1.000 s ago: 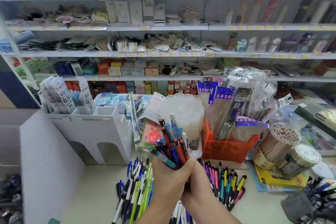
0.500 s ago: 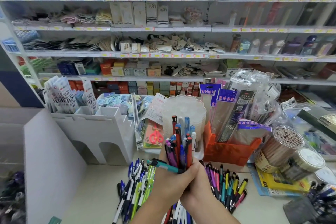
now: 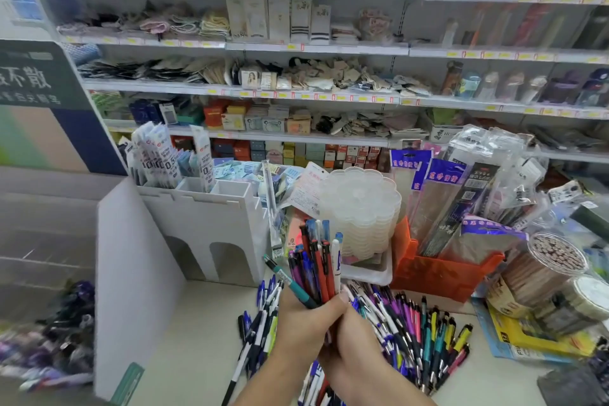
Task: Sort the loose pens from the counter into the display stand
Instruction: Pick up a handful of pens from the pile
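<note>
Counter (image 3: pixel 204 323): hands grip pen bundle (image 3: pixel 316 260)

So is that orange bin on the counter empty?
No, the orange bin is stuffed with upright plastic packets sticking out of its top.

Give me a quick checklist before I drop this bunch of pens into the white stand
1. Grip: left hand and right hand both wrap the bunch of pens. Ok.
2. Bunch tidy: one teal pen sticks out sideways to the left. Not ok.
3. Free slot in the white stand: the front right slot looks empty; the rear slots hold refill packs. Ok.
4. Path to the stand: nothing visible between the bunch and the stand top. Ok.
5. Tips all one way: cannot tell.
6. Counter cleared: loose pens still lie on both sides of the hands. Not ok.
</note>
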